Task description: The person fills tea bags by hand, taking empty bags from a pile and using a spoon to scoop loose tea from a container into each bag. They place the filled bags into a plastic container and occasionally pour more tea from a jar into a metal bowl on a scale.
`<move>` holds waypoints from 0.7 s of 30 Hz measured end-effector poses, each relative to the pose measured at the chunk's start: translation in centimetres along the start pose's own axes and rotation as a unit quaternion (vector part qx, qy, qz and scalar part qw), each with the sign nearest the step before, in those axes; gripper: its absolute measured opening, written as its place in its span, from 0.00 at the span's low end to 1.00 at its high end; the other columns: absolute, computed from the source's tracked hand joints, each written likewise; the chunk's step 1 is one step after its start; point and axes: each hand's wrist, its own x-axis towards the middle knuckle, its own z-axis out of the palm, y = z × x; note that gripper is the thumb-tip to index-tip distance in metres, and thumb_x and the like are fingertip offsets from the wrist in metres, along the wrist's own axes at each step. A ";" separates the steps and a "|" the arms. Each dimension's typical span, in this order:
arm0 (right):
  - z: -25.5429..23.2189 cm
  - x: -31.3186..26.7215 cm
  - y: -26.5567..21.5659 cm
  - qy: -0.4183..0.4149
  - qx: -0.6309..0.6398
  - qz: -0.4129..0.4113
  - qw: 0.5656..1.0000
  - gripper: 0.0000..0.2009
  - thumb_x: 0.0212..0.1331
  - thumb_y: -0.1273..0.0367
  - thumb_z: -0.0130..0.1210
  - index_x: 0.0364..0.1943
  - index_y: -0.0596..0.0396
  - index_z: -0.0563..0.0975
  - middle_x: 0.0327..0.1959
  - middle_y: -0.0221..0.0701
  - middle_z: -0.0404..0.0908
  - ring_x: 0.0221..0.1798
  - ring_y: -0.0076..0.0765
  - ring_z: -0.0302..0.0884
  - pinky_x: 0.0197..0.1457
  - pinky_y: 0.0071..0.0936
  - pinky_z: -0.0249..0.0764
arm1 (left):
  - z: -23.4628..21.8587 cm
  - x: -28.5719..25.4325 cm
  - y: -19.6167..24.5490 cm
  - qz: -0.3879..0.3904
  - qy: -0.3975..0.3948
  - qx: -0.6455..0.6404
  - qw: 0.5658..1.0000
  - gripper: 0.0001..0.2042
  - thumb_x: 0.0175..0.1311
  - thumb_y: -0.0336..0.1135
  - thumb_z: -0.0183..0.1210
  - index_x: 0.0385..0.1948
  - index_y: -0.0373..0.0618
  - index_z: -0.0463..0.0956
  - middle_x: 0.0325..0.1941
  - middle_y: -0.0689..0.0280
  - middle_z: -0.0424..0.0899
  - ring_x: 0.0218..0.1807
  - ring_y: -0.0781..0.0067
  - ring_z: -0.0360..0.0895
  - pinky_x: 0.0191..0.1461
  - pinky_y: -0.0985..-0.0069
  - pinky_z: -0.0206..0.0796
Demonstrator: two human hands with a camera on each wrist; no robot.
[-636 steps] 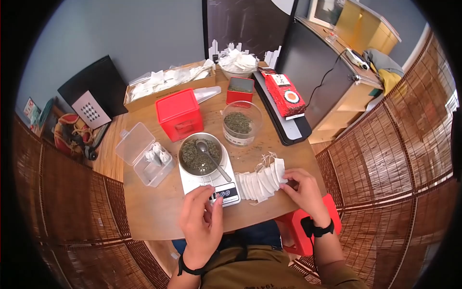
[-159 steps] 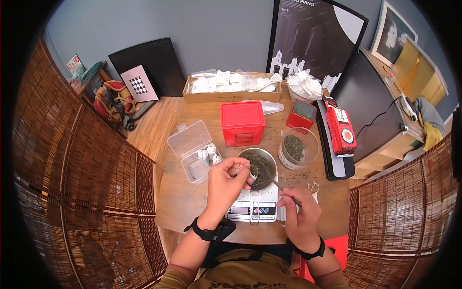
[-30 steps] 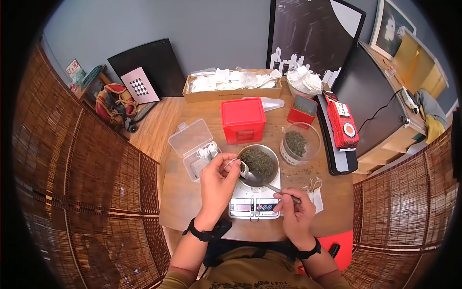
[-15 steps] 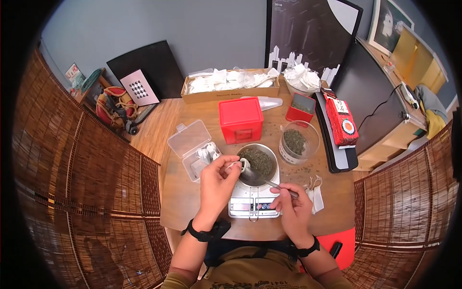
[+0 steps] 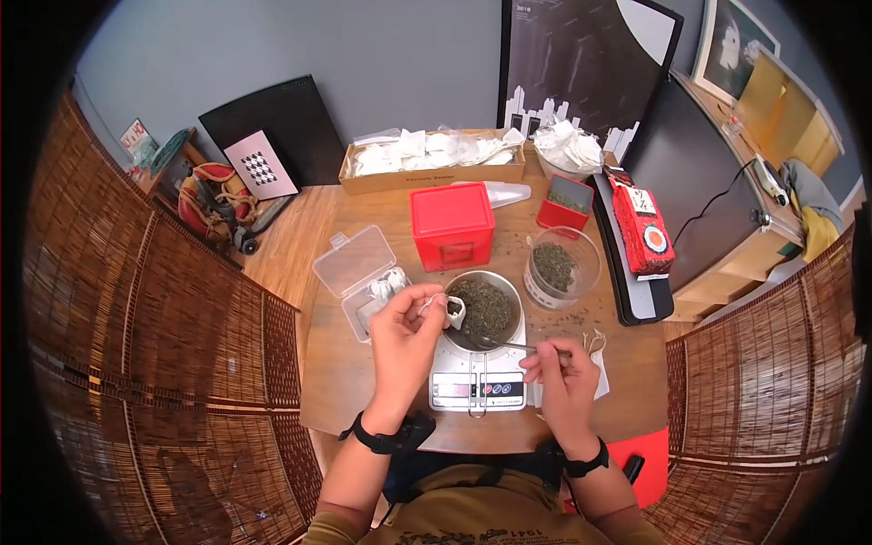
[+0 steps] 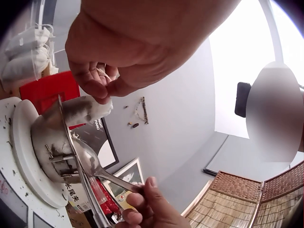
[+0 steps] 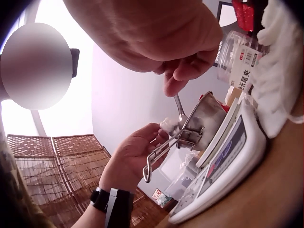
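Head camera shows me the left hand (image 5: 404, 343) pinching a small white bag (image 5: 460, 319) at the left rim of a metal pot (image 5: 520, 318) of dried leaves (image 5: 484, 302). I see the right hand (image 5: 565, 377) gripping a spoon (image 5: 520, 346), its bowl in the pot, which sits on a scale (image 5: 509, 369) near the table's (image 5: 341, 400) front edge.

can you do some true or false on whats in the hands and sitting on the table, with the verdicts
1. The left hand holds a small white pouch. True.

2. The right hand grips a pair of scissors. False: the right hand grips a spoon.

3. The metal pan stands on the white scale. True.

4. The clear hinged box is shut. False: the clear hinged box stands with its lid raised.

5. The round clear tub has dark green leaves in it. True.
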 end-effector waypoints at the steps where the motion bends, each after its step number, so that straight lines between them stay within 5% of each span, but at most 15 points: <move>1: 0.1 0.2 0.0 -0.001 0.003 0.020 1.000 0.09 0.80 0.70 0.60 0.49 0.65 0.82 0.36 0.38 0.92 0.32 0.22 0.86 0.38 0.21 0.79 | 0.2 -0.1 0.0 0.003 -0.001 -0.006 1.000 0.08 0.77 0.27 0.66 0.51 0.33 0.84 0.36 0.68 0.88 0.34 0.83 0.83 0.38 0.82 0.74; 11: 0.7 0.3 -0.2 -0.010 -0.159 -0.072 0.985 0.07 0.78 0.73 0.61 0.51 0.64 0.82 0.40 0.39 0.92 0.34 0.26 0.89 0.38 0.25 0.83 | 0.5 -0.8 1.0 -0.022 0.004 -0.036 0.999 0.08 0.77 0.26 0.66 0.51 0.33 0.85 0.37 0.68 0.88 0.34 0.82 0.83 0.38 0.82 0.75; 21: 0.2 0.3 1.1 0.001 0.007 0.034 0.999 0.10 0.81 0.72 0.59 0.57 0.65 0.80 0.45 0.40 0.91 0.36 0.24 0.87 0.40 0.21 0.80 | 0.6 -1.2 0.8 -0.028 -0.005 -0.056 0.998 0.09 0.76 0.25 0.66 0.52 0.34 0.84 0.39 0.66 0.89 0.34 0.82 0.84 0.38 0.83 0.74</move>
